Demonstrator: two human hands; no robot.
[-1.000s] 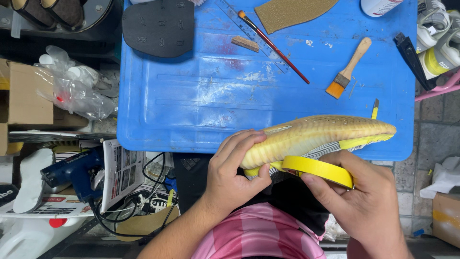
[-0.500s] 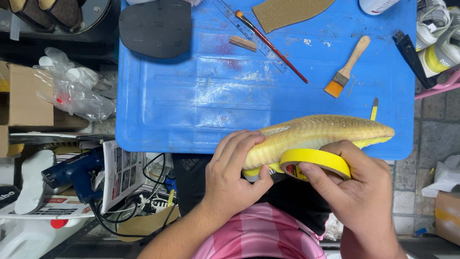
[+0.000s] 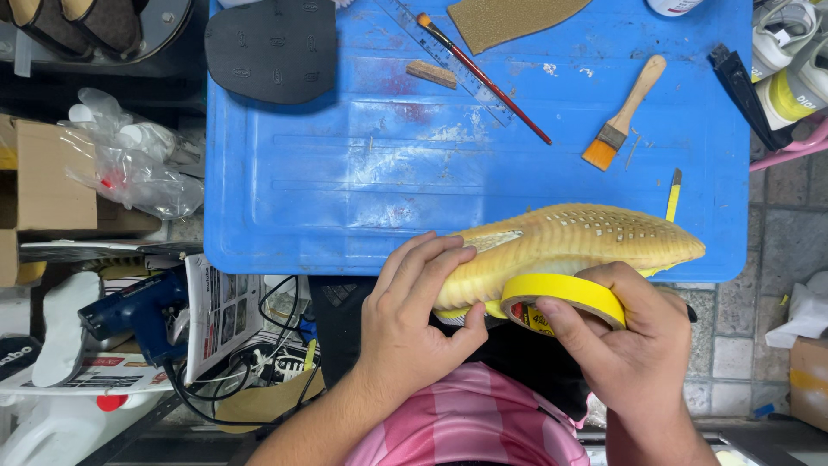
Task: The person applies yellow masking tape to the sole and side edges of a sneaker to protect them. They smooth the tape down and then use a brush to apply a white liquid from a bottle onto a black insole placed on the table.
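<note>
1. Two hands on one yellow knit shoe (image 3: 561,246), held sideways at the near edge of the blue table (image 3: 345,173), toe pointing to the person's right.
2. Change since a second ago: the roll of yellow tape (image 3: 565,298) has slid left along the shoe's underside, from under the midfoot toward the heel end. Shoe barely moved; toe tilted slightly down.
3. Judgement: tape is being run along the sole edge, and the work has shifted heelward.
4. Left hand (image 3: 414,319): fingers (image 3: 427,267) curled over the heel end, gripping it, thumb underneath.
5. Right hand (image 3: 630,345): closed around the tape roll, thumb (image 3: 569,332) across its open face, other fingers wrapped over the far rim.
6. Roll touches the shoe's lower edge, just right of the left fingertips. Can't tell if a strip is already stuck.
7. Untouched, well apart up the table: flat brush (image 3: 621,116), thin red paintbrush (image 3: 483,78), black rubber sole (image 3: 272,47).
</note>
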